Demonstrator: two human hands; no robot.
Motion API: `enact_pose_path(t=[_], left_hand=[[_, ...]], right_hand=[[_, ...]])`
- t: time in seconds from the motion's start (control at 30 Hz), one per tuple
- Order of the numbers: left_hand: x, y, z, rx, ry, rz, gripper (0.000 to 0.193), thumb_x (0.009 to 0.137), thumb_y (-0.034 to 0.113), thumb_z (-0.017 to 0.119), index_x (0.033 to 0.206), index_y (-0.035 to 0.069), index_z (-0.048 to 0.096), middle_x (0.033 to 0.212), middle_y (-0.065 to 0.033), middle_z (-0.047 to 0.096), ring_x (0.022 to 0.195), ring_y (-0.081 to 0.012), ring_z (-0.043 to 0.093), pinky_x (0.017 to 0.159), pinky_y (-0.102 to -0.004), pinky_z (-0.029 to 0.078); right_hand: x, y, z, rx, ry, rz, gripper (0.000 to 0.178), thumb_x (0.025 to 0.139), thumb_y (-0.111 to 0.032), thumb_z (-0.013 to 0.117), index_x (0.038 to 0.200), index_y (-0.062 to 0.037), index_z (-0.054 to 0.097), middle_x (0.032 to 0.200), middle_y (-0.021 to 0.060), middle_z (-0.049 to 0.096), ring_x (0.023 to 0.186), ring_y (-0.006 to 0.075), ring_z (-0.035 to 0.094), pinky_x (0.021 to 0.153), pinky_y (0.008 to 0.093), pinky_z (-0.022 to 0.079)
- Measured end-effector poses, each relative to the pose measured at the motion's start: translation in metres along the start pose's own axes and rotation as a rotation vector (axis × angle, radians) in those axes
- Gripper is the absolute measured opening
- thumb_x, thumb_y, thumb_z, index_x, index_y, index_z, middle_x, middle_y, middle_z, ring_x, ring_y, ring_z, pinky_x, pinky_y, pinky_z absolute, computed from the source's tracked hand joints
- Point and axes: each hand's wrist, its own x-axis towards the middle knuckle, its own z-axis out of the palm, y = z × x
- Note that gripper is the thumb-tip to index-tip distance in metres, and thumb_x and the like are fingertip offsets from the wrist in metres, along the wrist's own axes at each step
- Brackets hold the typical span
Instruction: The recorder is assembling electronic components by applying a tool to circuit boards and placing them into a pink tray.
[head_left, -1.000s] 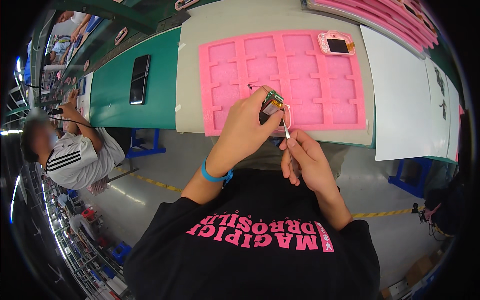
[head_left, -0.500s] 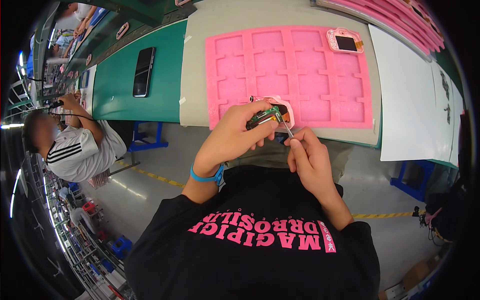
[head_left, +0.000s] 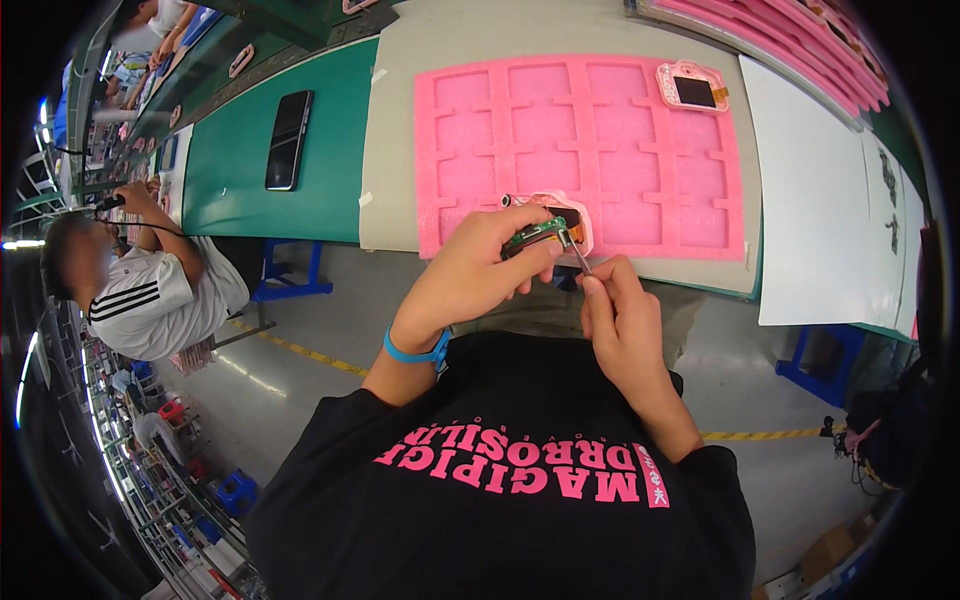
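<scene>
A small green circuit board (head_left: 535,236) is pinched between the thumb and fingers of my left hand (head_left: 482,262). Just behind it a pink-and-white plastic housing with a dark screen (head_left: 583,222) rests over the near edge of the pink foam tray (head_left: 590,140). My right hand (head_left: 622,305) is closed around slim metal tweezers (head_left: 581,262). Their tips reach the board's right end, by an orange flat cable at the screen. Whether the tips grip anything is too small to tell. My left fingers cover part of the board.
Another pink housing with a screen (head_left: 694,88) sits at the tray's far right corner. A black phone (head_left: 289,140) lies on the green mat to the left. White sheets (head_left: 815,190) and stacked pink trays (head_left: 800,40) are at the right. A co-worker (head_left: 165,290) sits at the left.
The tweezers' tips and my right hand have shifted very slightly. My left hand keeps its hold on the circuit board, which is tilted a little differently.
</scene>
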Motion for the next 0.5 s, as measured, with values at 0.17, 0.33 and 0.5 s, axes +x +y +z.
enact_pose_path(t=[0.17,0.33,0.5], left_hand=[[-0.0004,0.0001,-0.0002,0.000,-0.002,0.004,0.020,0.101,0.013,0.066,0.117,0.001,0.072,0.080,-0.0035,0.071,0.063,-0.0074,0.055,0.053,-0.0202,0.041],[0.0005,-0.0023,-0.0004,0.010,-0.004,0.032,0.018,0.101,0.013,0.066,0.114,0.002,0.072,0.079,-0.0028,0.070,0.063,-0.0072,0.055,0.054,-0.0202,0.041],[0.0018,-0.0017,0.0002,0.001,-0.008,0.044,0.015,0.101,0.013,0.066,0.111,0.002,0.072,0.079,-0.0022,0.069,0.063,-0.0070,0.054,0.054,-0.0202,0.041]], right_hand=[[-0.0007,-0.0026,-0.0025,0.024,-0.033,-0.010,0.003,0.109,-0.004,0.057,0.105,-0.0037,0.057,0.063,0.0017,0.057,0.053,0.0130,0.047,0.053,0.0298,0.037],[0.0012,-0.0027,-0.0056,0.073,-0.068,0.031,0.004,0.109,-0.004,0.056,0.105,-0.0038,0.057,0.062,0.0013,0.057,0.053,0.0127,0.047,0.053,0.0294,0.036],[0.0017,-0.0030,-0.0083,0.081,-0.083,0.035,0.004,0.109,-0.005,0.056,0.105,-0.0038,0.057,0.062,0.0010,0.056,0.052,0.0124,0.047,0.053,0.0290,0.035]])
